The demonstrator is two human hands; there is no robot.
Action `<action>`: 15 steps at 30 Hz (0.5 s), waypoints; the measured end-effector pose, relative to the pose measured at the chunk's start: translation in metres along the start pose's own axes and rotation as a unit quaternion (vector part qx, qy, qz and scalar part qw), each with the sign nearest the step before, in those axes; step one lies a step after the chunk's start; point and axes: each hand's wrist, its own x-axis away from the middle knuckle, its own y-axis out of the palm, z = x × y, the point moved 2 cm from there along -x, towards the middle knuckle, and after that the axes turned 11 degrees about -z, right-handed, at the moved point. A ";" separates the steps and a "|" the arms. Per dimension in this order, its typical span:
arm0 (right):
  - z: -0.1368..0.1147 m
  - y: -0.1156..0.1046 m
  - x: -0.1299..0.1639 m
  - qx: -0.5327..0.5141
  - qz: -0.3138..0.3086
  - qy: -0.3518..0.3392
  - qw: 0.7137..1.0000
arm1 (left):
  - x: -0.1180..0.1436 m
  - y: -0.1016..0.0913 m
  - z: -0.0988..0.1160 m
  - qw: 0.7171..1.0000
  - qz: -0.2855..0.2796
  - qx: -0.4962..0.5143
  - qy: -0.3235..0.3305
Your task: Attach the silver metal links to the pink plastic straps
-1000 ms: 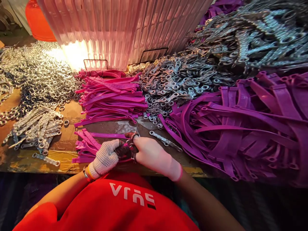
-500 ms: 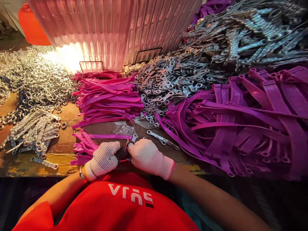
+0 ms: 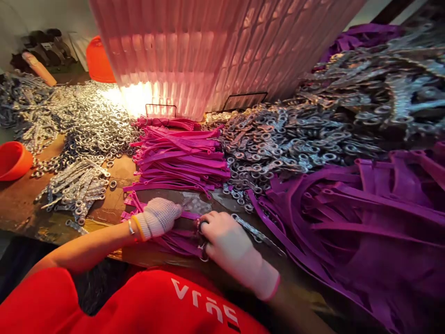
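- Cluttered with parts, our wooden workbench (image 3: 21, 204) stretches from its near edge up to a ribbed translucent pink container (image 3: 208, 51) at the back; we place everything below against the pink strap stack (image 3: 181, 160) lying in front of that container.
- Nearest us, below the stack at the bench edge, our right hand (image 3: 227, 241) in its pale glove is curled around small metal rings (image 3: 202, 239), which it holds with bent fingers over a small bunch of pink straps (image 3: 177, 241).
- Just left of it, our left hand (image 3: 158, 217) in its dotted knit glove now lies flat and pressing on those loose straps; half a second ago both hands were pinched together around one small piece, so we have parted them and the left has let go.
- We judge from this that one joining is finished and the left hand is setting down or picking a strap.
- Right of our right hand lies a single metal link strip (image 3: 257, 232).
- Left of the stack sits a bundle of link strips (image 3: 74, 185), with an orange bowl (image 3: 14, 160) beyond it.
- Right of the stack spreads a heap of purple straps (image 3: 365, 218).
- Farther back, ring piles (image 3: 278, 139) flank the stack on both sides.
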 end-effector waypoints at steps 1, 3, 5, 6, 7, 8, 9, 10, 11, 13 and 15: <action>-0.006 0.004 -0.008 0.000 -0.014 -0.013 1.000 | -0.007 -0.002 0.003 1.000 -0.004 0.006 -0.005; -0.016 0.012 -0.022 0.005 -0.044 -0.023 0.999 | -0.017 -0.005 0.005 1.000 -0.008 0.016 -0.015; -0.021 0.018 -0.034 0.008 -0.065 -0.016 0.998 | -0.024 -0.006 0.003 0.999 -0.005 0.022 -0.028; -0.020 0.020 -0.038 0.007 -0.071 -0.013 0.997 | -0.027 -0.005 0.000 0.999 0.001 0.024 -0.037; -0.019 0.020 -0.041 0.005 -0.072 -0.014 0.997 | -0.029 -0.005 -0.004 0.999 0.011 0.025 -0.047; -0.017 0.020 -0.043 0.003 -0.066 -0.017 0.998 | -0.032 -0.003 -0.007 0.998 0.023 0.026 -0.056; -0.013 0.017 -0.046 0.005 -0.050 -0.018 0.999 | -0.034 -0.002 -0.011 0.997 0.035 0.027 -0.062; -0.009 0.013 -0.048 0.010 -0.022 -0.014 1.000 | -0.036 -0.001 -0.014 0.997 0.044 0.029 -0.064; -0.005 0.008 -0.051 0.022 0.015 -0.009 1.000 | -0.036 0.001 -0.016 0.996 0.052 0.030 -0.061; 0.003 -0.004 -0.060 0.060 0.093 0.001 0.994 | -0.035 0.003 -0.018 0.996 0.065 0.032 -0.052; 0.007 -0.013 -0.073 0.105 0.125 0.006 0.987 | -0.029 0.006 -0.017 0.996 0.073 0.032 -0.047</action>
